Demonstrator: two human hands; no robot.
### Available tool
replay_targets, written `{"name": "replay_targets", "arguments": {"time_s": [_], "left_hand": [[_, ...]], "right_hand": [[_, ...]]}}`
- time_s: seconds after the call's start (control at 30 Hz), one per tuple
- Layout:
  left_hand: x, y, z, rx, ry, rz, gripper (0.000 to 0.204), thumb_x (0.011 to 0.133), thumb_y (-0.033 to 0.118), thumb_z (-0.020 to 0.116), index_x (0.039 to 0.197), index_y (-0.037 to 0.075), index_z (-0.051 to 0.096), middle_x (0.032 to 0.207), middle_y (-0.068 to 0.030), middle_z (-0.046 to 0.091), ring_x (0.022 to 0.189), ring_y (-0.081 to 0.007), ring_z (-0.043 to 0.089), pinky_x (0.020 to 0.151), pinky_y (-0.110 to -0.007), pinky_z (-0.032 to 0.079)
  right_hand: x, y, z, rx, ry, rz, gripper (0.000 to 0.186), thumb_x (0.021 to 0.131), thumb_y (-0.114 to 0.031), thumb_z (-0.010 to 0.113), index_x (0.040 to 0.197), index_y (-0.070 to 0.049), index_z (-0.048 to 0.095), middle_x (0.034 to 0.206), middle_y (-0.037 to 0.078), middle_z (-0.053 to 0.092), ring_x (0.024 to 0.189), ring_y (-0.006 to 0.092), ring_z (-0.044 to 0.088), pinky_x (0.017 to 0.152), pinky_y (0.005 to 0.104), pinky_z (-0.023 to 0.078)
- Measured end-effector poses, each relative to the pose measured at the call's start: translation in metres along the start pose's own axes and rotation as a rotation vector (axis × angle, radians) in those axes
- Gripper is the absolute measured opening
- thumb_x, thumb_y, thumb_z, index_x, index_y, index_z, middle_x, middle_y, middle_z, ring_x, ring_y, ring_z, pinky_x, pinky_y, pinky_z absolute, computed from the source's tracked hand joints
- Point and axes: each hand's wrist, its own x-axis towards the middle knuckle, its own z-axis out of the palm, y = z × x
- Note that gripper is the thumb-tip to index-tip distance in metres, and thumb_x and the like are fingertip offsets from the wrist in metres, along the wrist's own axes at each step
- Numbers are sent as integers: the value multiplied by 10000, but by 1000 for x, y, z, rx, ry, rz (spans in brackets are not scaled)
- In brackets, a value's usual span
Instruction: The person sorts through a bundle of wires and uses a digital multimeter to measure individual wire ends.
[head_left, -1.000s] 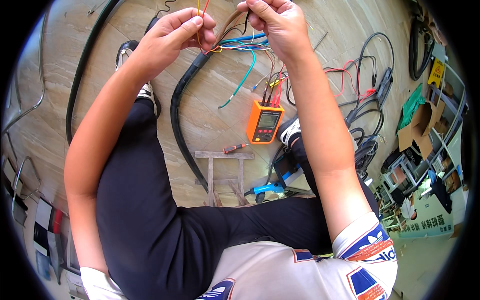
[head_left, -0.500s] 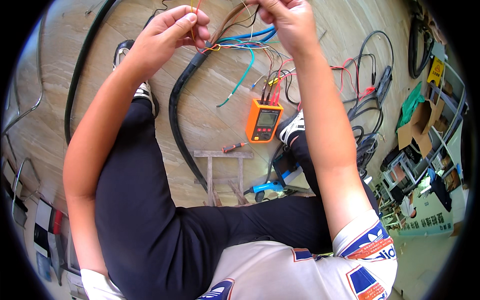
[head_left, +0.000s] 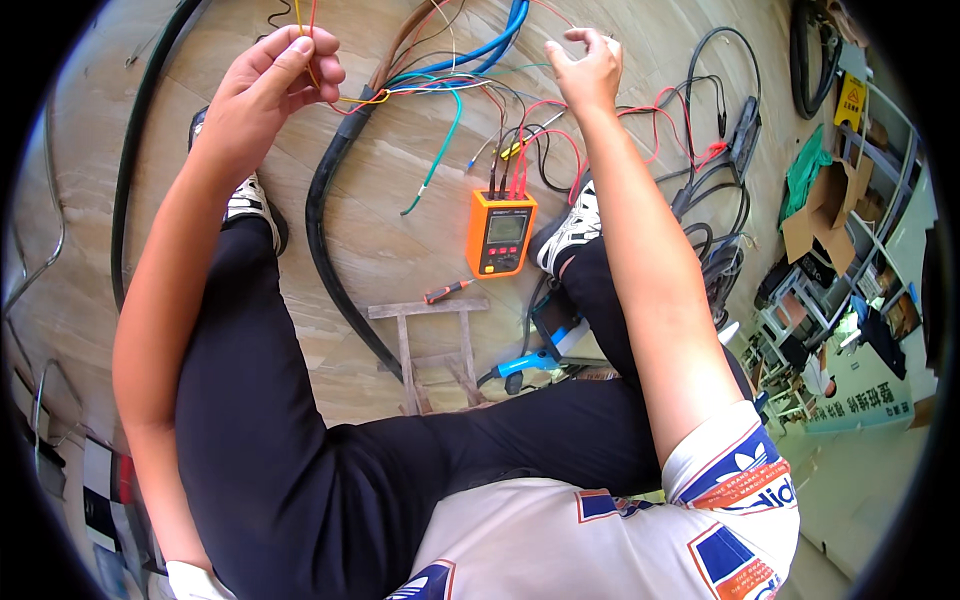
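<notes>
Yellow and red wires (head_left: 299, 14) are pinched between the thumb and fingers of my left hand (head_left: 270, 85) at the upper left. They come out of the stripped end of a thick black cable (head_left: 318, 205), along with brown wire (head_left: 408, 38), blue wires (head_left: 505, 38) and a teal-green wire (head_left: 451, 145). My right hand (head_left: 588, 75) is raised at the upper right, thumb and fingers apart, with thin wires passing near its fingertips. Below the wires stands an orange handheld meter (head_left: 503, 232) with a grey screen, red and dark leads plugged into its top.
A small screwdriver (head_left: 446, 291) lies beside a wooden stool (head_left: 428, 309). Close to my legs is a blue-handled tool (head_left: 527, 366). Red and black leads (head_left: 690, 130) spread across the floor at right, near a cardboard box (head_left: 826, 210) and a yellow floor sign (head_left: 850, 100).
My hands have moved farther apart. The right hand has come down from the brown and thin wires, and its fingers have parted. The left keeps its pinch. The view has shifted slightly.
</notes>
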Motion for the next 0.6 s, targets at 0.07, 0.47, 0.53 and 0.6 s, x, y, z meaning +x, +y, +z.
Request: {"name": "replay_targets", "arguments": {"time_s": [0.07, 0.47, 0.53, 0.6], "left_hand": [[0, -1, -2, -1, -6, -1, 252, 1022, 231, 420, 1098, 53, 581, 916, -18, 622, 838, -104, 600, 836, -279, 491], [0, 3, 2, 14, 16, -5, 243, 1016, 234, 436, 1108, 48, 561, 909, -25, 601, 838, -126, 576, 830, -298, 459], [1, 4, 3, 9, 6, 3, 245, 1017, 233, 434, 1111, 45, 559, 914, -26, 602, 841, -126, 576, 830, -296, 459], [-3, 4, 2, 13, 6, 3, 246, 1017, 230, 432, 1113, 42, 557, 913, -25, 601, 843, -126, 576, 830, -294, 460]], "right_hand": [[0, -6, -11, 199, -355, 135, 284, 747, -307, 722, 880, -59, 680, 861, 130, 658, 856, 229, 629, 777, 368, 500], [-39, 10, 23, -68, -808, -19, 285, 785, -232, 698, 1006, -52, 694, 969, 182, 687, 943, 343, 649, 851, 423, 509], [-28, 16, 21, 3, -865, 6, 275, 830, -255, 662, 996, -38, 693, 899, 162, 693, 889, 305, 663, 795, 409, 516], [-7, 12, 11, 149, -893, -5, 287, 852, -283, 646, 976, -28, 694, 816, 135, 694, 798, 257, 675, 722, 384, 526]]}}
